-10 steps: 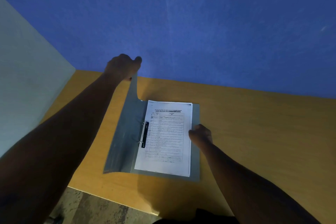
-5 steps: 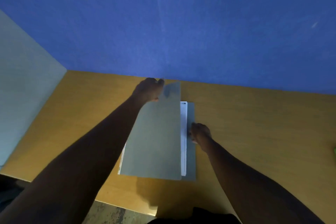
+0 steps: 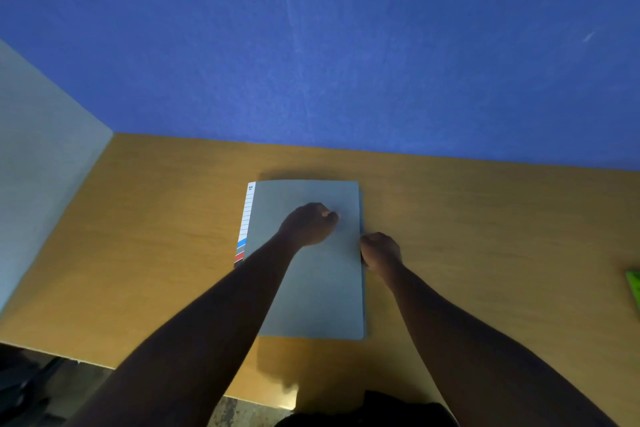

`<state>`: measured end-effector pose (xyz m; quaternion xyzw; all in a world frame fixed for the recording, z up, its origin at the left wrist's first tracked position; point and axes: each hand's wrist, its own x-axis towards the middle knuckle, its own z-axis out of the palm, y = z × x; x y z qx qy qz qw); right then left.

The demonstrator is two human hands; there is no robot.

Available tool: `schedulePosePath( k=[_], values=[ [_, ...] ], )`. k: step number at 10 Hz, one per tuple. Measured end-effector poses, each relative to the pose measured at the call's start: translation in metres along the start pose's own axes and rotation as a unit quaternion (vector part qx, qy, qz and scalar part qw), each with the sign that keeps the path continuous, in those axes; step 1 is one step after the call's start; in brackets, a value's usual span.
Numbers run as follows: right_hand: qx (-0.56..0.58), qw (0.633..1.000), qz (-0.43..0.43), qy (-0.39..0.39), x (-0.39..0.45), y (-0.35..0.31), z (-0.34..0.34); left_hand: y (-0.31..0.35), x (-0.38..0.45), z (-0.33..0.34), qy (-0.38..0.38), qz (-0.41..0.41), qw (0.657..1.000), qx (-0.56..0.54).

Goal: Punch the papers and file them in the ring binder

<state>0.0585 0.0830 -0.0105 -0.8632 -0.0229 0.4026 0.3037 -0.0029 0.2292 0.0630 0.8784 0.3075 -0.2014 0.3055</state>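
The grey ring binder (image 3: 311, 295) lies closed and flat on the wooden table (image 3: 156, 253). A white index strip (image 3: 246, 218) with blue and red tabs shows along its left side. The papers are hidden under the cover. My left hand (image 3: 308, 224) rests on the upper half of the cover with its fingers curled into a fist and nothing in it. My right hand (image 3: 381, 250) sits at the binder's right edge, fingers curled against that edge.
A green object (image 3: 634, 288) pokes in at the table's far right edge. A pale panel (image 3: 41, 166) stands along the left side and a blue wall (image 3: 346, 45) rises behind the table. The table's front edge runs close to my body.
My left hand swung the front cover over from the left and laid it down on the papers, closing the binder. My right hand slid off the page to the binder's right edge.
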Motion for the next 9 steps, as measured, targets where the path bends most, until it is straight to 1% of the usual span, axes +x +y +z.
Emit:
schedulePosePath(
  k=[1, 2, 5, 7, 9],
  values=[
    [-0.022, 1.0, -0.009, 0.014, -0.008, 0.002, -0.003, 0.002, -0.002, 0.019, -0.018, 0.005, 1.0, 0.005],
    [-0.014, 0.999, -0.024, 0.023, -0.012, 0.005, -0.004, 0.003, -0.003, 0.032, -0.033, 0.006, 0.999, 0.004],
    [-0.042, 0.998, -0.041, 0.015, -0.015, 0.015, -0.015, 0.002, -0.005, 0.05, 0.02, 0.011, 0.999, 0.034],
    [-0.069, 0.995, -0.065, 0.022, -0.018, 0.024, -0.031, 0.012, -0.006, 0.054, 0.058, 0.022, 0.998, 0.031],
    [-0.045, 0.994, -0.081, 0.059, -0.016, 0.04, -0.048, 0.029, -0.006, 0.065, 0.098, 0.049, 0.993, 0.045]
  ],
)
